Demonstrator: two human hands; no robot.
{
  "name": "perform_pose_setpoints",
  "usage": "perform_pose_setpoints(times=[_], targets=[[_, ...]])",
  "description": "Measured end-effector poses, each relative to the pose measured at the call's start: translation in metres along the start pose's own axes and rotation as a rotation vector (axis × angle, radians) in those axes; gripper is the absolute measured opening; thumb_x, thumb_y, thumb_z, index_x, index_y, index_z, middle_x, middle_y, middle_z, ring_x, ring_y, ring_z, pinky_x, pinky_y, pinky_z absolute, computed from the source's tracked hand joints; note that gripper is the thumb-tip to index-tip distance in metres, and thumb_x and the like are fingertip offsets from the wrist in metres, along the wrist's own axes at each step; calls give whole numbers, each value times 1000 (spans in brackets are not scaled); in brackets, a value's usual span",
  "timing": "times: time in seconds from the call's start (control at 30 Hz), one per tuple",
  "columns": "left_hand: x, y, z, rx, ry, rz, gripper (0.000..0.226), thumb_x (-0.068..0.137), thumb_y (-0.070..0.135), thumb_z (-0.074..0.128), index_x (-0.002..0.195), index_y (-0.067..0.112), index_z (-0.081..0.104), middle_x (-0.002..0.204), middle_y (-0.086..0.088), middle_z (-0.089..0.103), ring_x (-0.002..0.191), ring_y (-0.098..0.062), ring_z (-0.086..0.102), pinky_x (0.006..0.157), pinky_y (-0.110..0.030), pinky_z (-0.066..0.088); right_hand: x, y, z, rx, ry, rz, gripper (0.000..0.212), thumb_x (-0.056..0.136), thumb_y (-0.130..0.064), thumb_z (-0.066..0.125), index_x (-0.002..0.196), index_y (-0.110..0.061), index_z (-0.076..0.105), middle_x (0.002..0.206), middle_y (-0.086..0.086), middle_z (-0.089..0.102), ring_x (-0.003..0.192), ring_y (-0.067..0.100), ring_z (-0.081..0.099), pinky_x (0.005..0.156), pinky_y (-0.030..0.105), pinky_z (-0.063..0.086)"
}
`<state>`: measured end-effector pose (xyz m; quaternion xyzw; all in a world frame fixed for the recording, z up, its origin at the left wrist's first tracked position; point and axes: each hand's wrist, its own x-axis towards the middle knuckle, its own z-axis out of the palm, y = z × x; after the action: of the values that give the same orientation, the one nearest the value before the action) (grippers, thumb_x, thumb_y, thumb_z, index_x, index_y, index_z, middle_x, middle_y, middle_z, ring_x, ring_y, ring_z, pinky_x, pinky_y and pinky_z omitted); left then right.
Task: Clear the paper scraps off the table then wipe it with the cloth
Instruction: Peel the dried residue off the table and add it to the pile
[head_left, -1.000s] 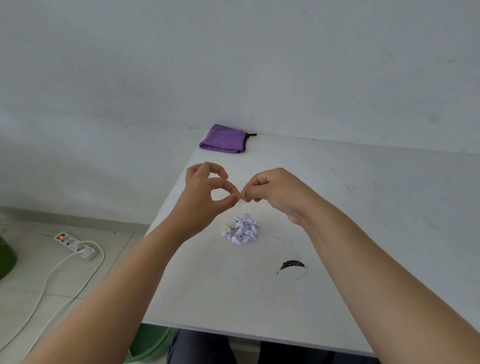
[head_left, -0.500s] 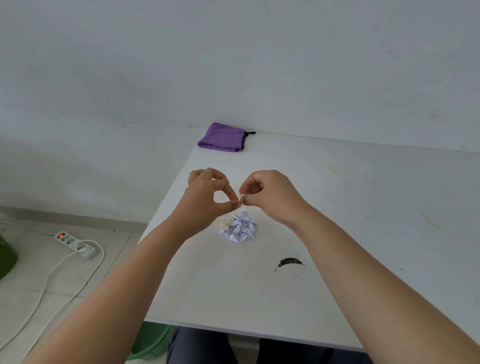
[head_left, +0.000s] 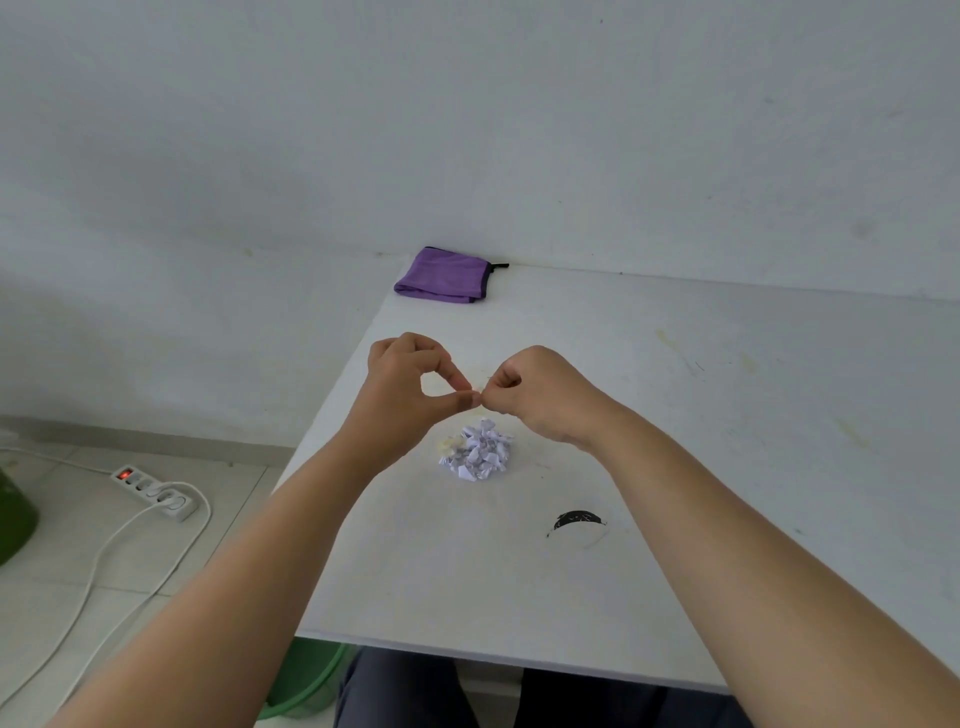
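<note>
Both hands pinch fingertips together above paper scraps.

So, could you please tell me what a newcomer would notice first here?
Two bare hands, left hand and right hand, meet fingertip to fingertip above a pile of paper scraps mid-table. A folded purple cloth lies at the white table's far left corner.

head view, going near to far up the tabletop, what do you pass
black mark → paper scraps → left hand and right hand, fingertips meeting above the table → purple cloth at the far left corner.
</note>
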<state>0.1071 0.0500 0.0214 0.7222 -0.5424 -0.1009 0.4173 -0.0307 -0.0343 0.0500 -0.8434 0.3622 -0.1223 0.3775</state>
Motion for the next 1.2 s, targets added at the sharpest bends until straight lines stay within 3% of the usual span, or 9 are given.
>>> perform_pose_setpoints(times=[0.13,0.3,0.5,0.67,0.73,0.83,1.0,1.2], targets=[[0,-1,1,40,-29,23,10,74,29,77,80,30,69,103,10,52,112,-9,32,90,-22,26,1,1,-2,6,31,-20,4,79,-11,66,77,-11,69,68,-8,60,62,4,52,56,18,38],[-1,-3,0,58,-74,13,6,80,28,71,84,33,70,104,12,51,111,-6,32,91,-22,25,2,4,-4,42,78,-17,19,74,-10,74,73,-20,59,75,-6,59,70,11,56,58,19,37],[1,8,6,-11,-81,43,13,88,18,60,90,30,65,99,10,65,94,-2,57,80,-15,42,-4,14,-15,119,127,-26,14,79,-8,66,78,-21,62,90,5,70,76,15,61,61,20,41],[7,39,56,-1,-137,149,18,89,13,56,95,27,66,98,13,66,89,3,57,80,-9,41,-31,54,-45,161,252,38,12,81,-10,62,79,-21,61,90,6,71,81,16,63,64,21,44],[9,56,88,41,-188,216,21,90,14,55,103,27,65,104,14,64,93,3,53,80,-7,37,-45,80,-60,118,318,79,9,83,-11,63,81,-20,62,86,1,68,80,14,61,64,17,43],[12,85,139,57,-293,302,25,91,16,54,113,25,62,114,10,61,106,-4,53,91,-17,38,-69,122,-85,23,386,147,5,85,-13,64,86,-18,64,78,-8,61,74,6,56,59,11,37],[16,133,216,72,-450,365,27,94,25,50,120,26,58,126,8,54,117,-9,49,98,-24,40,-109,188,-130,-71,505,272,7,84,-11,62,86,-16,66,83,-6,63,74,6,55,59,8,36],[27,169,273,185,-465,406,38,96,34,44,132,22,50,144,3,43,134,-14,36,109,-29,29,-133,242,-168,-135,571,378,16,87,-9,58,98,-12,69,91,-3,61,91,15,57,75,21,39]])
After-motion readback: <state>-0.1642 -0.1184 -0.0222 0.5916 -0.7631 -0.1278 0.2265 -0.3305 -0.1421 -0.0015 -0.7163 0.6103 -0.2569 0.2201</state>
